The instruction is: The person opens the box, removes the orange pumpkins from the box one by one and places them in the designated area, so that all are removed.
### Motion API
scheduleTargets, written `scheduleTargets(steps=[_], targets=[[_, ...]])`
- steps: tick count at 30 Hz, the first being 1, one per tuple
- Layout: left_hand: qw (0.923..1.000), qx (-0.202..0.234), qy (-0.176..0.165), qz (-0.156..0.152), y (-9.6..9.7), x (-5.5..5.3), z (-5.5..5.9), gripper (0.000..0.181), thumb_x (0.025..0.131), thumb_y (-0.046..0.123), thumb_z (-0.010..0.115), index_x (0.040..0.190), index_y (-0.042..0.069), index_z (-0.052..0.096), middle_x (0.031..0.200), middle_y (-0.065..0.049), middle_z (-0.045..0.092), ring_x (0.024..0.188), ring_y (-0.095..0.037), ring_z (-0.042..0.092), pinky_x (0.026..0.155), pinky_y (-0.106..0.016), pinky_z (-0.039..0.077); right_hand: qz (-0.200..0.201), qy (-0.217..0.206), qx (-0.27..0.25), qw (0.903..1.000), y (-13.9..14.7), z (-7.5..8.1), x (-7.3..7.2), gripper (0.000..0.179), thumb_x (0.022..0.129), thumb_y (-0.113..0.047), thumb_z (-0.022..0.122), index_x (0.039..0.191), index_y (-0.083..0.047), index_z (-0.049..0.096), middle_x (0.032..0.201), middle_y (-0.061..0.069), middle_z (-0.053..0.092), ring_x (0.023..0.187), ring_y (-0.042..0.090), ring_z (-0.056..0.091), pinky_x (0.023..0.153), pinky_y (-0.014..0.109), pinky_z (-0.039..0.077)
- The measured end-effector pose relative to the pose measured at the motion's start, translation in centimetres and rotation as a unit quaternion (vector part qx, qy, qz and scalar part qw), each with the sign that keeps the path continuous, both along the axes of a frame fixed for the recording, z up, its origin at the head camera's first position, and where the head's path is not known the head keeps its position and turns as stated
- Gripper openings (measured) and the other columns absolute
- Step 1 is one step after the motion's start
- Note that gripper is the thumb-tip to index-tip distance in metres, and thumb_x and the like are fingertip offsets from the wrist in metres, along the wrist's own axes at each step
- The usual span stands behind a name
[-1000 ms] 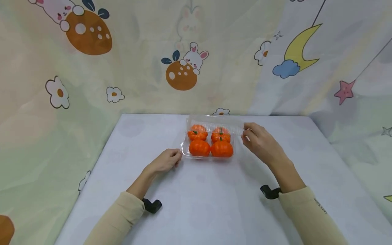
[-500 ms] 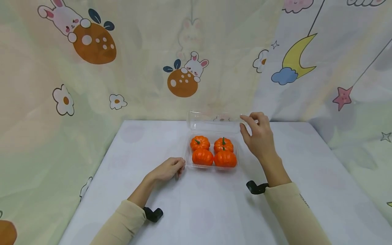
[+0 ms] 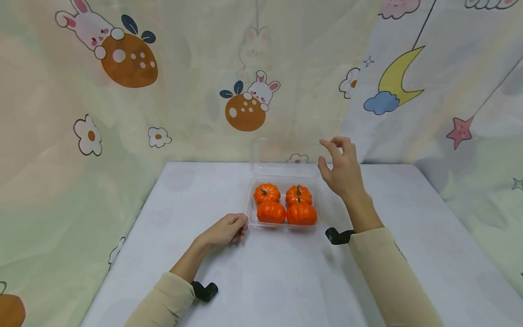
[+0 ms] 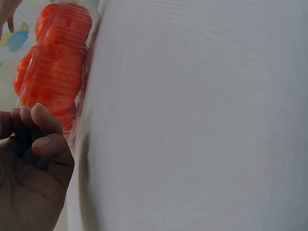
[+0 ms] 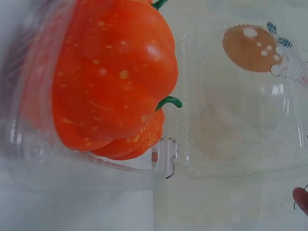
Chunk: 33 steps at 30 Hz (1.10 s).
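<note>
A clear plastic clamshell box point(image 3: 282, 225) stands near the back of the table, holding several small orange pumpkins point(image 3: 271, 212) with green stems. Its see-through lid point(image 5: 231, 139) is raised at the back, upright against the printed backdrop. At the box's near left corner, my left hand point(image 3: 226, 229) grips the rim with curled fingers; the left wrist view shows the fingertips right at the edge. My right hand point(image 3: 343, 170) is raised beside the lid's right edge, thumb and index finger spread apart. In the right wrist view only one fingertip point(image 5: 301, 198) shows, below the lid's edge.
A white table point(image 3: 282, 281) extends under both forearms. Behind it hangs a cloth backdrop point(image 3: 196, 100) with rabbits, flowers and a moon. Each wrist wears a black camera mount, one on the left point(image 3: 205, 291) and one on the right point(image 3: 339, 236).
The lid has swung up and back from over the pumpkins to upright. My right hand rose with it, and its thumb and index finger parted. The left hand stayed at the corner.
</note>
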<state>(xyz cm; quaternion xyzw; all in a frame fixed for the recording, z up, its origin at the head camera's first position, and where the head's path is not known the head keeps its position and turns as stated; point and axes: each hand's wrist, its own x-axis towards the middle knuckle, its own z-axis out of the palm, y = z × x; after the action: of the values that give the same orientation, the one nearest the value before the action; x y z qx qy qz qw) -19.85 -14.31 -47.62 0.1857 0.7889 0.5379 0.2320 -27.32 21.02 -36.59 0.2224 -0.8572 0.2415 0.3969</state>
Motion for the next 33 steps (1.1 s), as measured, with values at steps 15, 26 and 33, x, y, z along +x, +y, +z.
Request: scheduleTargets(steps=[15, 26, 33], targets=[[0.9999, 0.008, -0.012, -0.002, 0.6, 0.4, -0.3, 0.039, 0.113, 0.023, 0.039, 0.097, -0.009, 0.055, 0.079, -0.004, 0.053, 0.067, -0.018, 0.049, 0.057, -0.022, 0.039, 0.049, -0.137, -0.149, 0.9781, 0.0, -1.8, -2.7, 0.062, 0.093, 0.002, 0.062, 0.152, -0.008, 0.043, 0.148, 0.024, 0.037, 0.116, 0.041, 0.056, 0.085, 0.056, 0.057], [0.9998, 0.018, -0.010, 0.001, 0.6, 0.4, -0.6, 0.039, 0.113, 0.023, 0.039, 0.098, -0.010, 0.054, 0.080, -0.004, 0.053, 0.066, -0.016, 0.049, 0.057, -0.021, 0.039, 0.039, -0.268, -0.175, 0.9467, 0.4, -5.2, -3.5, 0.076, 0.097, -0.007, 0.062, 0.162, -0.014, 0.022, 0.147, 0.023, 0.047, 0.123, 0.042, 0.058, 0.099, 0.057, 0.051], [0.9997, 0.018, -0.013, 0.009, 0.1, 0.3, -0.5, 0.039, 0.113, 0.022, 0.039, 0.097, -0.010, 0.054, 0.079, -0.005, 0.053, 0.066, -0.016, 0.049, 0.057, -0.022, 0.040, 0.060, -0.337, -0.153, 0.9272, 0.4, -6.4, -3.3, 0.079, 0.098, -0.010, 0.062, 0.163, -0.016, 0.017, 0.156, 0.024, 0.040, 0.132, 0.044, 0.053, 0.103, 0.055, 0.050]])
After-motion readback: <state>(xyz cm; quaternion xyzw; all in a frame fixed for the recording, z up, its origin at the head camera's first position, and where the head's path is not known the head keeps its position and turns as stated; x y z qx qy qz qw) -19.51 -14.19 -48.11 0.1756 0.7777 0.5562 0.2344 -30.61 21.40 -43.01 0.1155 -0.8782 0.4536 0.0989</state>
